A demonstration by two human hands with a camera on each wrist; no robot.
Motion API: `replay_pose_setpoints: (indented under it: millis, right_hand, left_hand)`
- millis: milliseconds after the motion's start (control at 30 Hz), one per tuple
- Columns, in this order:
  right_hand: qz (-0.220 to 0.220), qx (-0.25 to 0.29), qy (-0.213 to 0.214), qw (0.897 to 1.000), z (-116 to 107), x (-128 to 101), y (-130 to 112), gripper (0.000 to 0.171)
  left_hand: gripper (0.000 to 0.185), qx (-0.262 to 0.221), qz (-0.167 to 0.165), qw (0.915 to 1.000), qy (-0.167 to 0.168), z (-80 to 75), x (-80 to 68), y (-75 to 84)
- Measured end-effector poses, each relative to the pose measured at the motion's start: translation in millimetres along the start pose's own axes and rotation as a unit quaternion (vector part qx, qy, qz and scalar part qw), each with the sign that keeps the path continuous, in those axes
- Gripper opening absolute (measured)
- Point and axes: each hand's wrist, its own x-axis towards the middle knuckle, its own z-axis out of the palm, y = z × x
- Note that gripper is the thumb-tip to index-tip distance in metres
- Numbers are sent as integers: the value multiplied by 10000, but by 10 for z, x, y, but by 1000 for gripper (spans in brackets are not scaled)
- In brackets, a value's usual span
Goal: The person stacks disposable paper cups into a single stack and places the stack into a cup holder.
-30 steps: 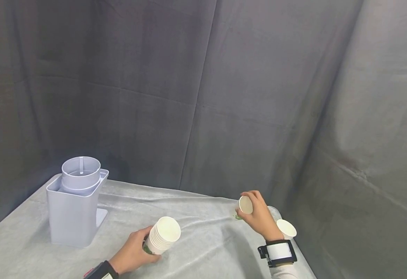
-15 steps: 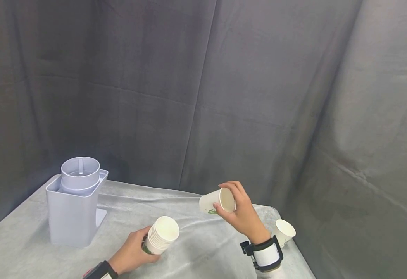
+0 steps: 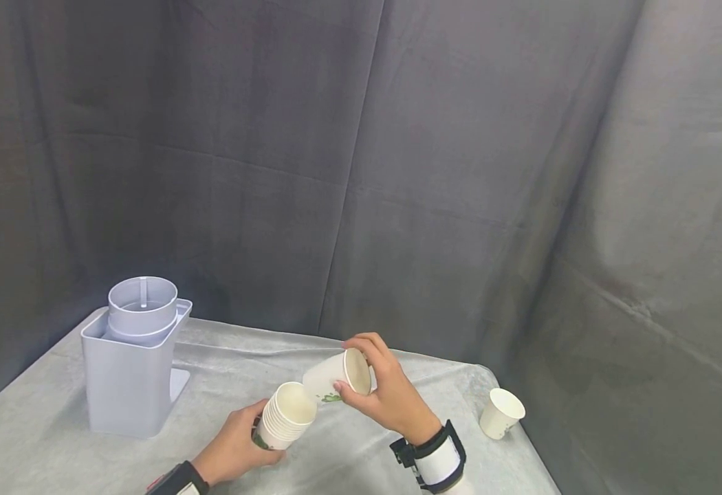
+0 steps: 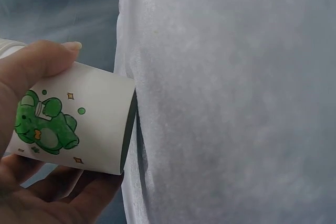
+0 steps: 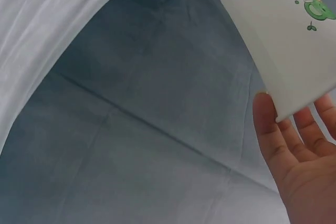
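My left hand (image 3: 237, 440) grips a stack of nested white paper cups (image 3: 282, 425), tilted with the mouths toward the upper right. In the left wrist view a green cartoon animal shows on the outer cup (image 4: 100, 108), with thumb and fingers round it. Near the rim my right hand (image 3: 392, 392) holds a single paper cup (image 3: 326, 378) on its side, its base pointing at the stack's mouth. Whether that base touches or enters the top cup is unclear. In the right wrist view the thumb and fingertips hold this cup (image 5: 283, 40) by its rim.
Another paper cup (image 3: 501, 414) stands near the table's right edge. At the left is a pale lavender bin (image 3: 127, 385) with a round container (image 3: 142, 313) set in its top. A grey cloth covers the table (image 3: 225, 364); dark curtains (image 3: 262, 172) hang behind it.
My right hand has carried its paper cup leftward from near the right side to the stack's mouth, turning it onto its side. The left hand and its stack have hardly moved.
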Motion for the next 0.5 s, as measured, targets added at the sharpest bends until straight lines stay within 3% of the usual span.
replay_pose_setpoints:
  millis: [500]
  right_hand:
    - [-251,-159,-412,9987,418,6,-67,52]
  left_hand:
    - [73,185,73,9998,12,-6,0,-5]
